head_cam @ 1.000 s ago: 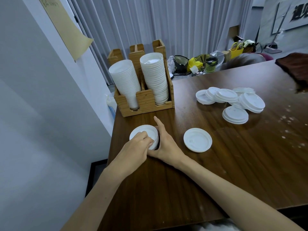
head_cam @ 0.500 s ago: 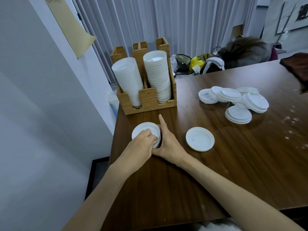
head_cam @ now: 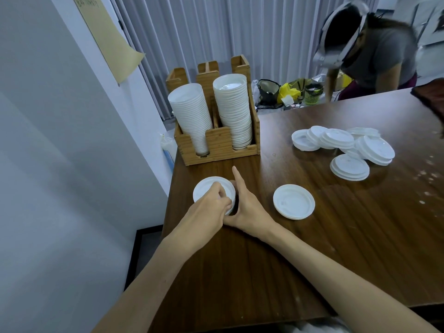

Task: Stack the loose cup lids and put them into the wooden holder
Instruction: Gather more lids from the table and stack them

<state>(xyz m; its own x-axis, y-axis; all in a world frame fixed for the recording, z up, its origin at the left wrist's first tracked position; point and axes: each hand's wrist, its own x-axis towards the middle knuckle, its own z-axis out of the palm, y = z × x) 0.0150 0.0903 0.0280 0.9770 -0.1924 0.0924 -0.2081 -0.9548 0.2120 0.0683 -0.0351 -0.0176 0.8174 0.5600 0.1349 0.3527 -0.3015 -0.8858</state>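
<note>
**Left hand** point(head_cam: 211, 207): grip clenched on the held lid stack point(head_cam: 211, 188), with the fingertips curled over its near rim.

**Right hand** point(head_cam: 249, 209): the palm is set against the stack's right side and one digit lies straight along the rim. The other fingers are hidden under the left hand, so I cannot tell whether this grip is closed.

**Held stack:** it sits on the bench point(head_cam: 264, 272), close to the bench's left edge. The wall point(head_cam: 60, 164) stands just past that edge.

**Beyond the grip:** the wooden holder point(head_cam: 218, 145) stands near the stack but apart from it, with a strip of bare wood between them. Its two front compartments carry tall white stacks point(head_cam: 233, 109) that rise above the holder's walls.

**Right of the grip:** a small lid pile point(head_cam: 294, 201) lies flat, apart from the right hand. Farther right and beyond, loose lids point(head_cam: 343, 147) lie in an overlapping heap, well apart from the grip, with bare wood showing between.

**Far side of the bench:** a second person point(head_cam: 367, 51) bends there, well apart from both hands.
</note>
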